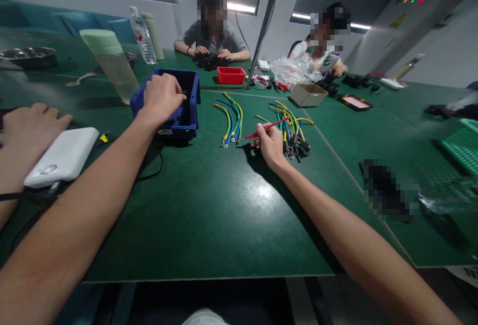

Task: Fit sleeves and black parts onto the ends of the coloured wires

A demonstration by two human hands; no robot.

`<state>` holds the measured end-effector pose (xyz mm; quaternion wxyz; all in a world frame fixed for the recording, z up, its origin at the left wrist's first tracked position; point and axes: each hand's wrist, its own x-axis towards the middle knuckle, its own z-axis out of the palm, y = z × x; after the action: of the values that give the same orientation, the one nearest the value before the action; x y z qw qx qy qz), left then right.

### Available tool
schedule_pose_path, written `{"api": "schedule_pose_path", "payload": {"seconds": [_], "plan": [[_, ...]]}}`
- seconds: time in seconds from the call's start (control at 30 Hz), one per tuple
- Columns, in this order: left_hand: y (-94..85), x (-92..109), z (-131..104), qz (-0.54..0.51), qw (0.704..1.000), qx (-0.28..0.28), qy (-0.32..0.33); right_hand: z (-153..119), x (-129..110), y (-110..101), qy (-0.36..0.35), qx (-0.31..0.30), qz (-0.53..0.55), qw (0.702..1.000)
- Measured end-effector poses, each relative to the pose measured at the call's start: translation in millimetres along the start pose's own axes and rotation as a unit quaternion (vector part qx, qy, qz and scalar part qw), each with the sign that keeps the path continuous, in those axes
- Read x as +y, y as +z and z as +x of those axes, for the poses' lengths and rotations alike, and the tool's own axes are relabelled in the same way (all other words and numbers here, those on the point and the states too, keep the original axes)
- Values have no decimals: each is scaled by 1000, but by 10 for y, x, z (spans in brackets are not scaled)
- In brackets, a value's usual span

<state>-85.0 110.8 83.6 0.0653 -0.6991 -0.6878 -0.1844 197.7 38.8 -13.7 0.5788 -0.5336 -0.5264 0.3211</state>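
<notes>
Pinching a red wire (277, 123), likely light, springy, best gripped near one end, is the right hand (272, 144); left hand (162, 97), cannot tell.

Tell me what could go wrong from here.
The right hand holds a thin red wire close to a bunch of yellow, green and blue wires, so it might snag them. The left hand, over a blue plastic bin, could nudge the translucent, pale-green-lidded bottle beside that bin.

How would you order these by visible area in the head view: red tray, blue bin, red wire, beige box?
Blue bin
Beige box
Red tray
Red wire: long but thin, partly covered by the right hand
</notes>
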Motion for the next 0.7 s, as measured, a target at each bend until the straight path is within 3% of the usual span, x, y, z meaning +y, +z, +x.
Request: {"api": "schedule_pose_path", "payload": {"seconds": [0.23, 0.4, 0.53, 0.7], "plan": [[-252, 389, -198, -86, 990, 103, 40, -1, -15, -9, 5, -6, 7, 1000], [-287, 760, -446, -144, 972, 162, 94, -1, -16, -11, 5, -8, 6, 1000], [-65, 1020, -672, -197, 951, 174, 165, -2, -14, -12, -4, -8, 2, 1000], [490, 1179, -954, -271, 926, 147, 217, 7, -6, -11, -5, -6, 3, 1000]]}}
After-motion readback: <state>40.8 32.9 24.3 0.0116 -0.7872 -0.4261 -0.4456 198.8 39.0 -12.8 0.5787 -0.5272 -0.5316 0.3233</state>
